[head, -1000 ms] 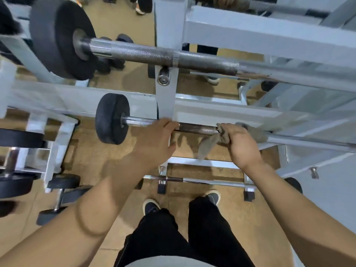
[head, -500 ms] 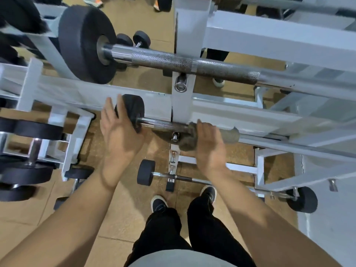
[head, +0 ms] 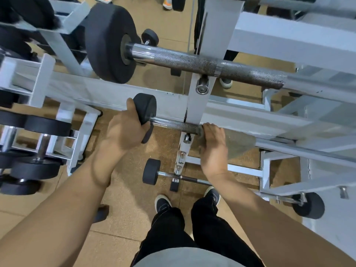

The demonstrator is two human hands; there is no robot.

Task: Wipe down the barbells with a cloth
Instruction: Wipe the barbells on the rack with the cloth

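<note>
Here the left hand (head: 125, 125) grips the barbell (head: 173, 124) end weight; right hand (head: 212, 143) (cloth (head: 239, 144) beneath) clasps its bar.

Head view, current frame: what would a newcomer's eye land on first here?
The big barbell crossing the top, with its thick black plate at upper left, draws the eye first. Below it, at centre, the left hand grips the end weight of a smaller barbell, while the right hand is on that bar, with the grey cloth beside it. A white rack carries both bars.
</note>
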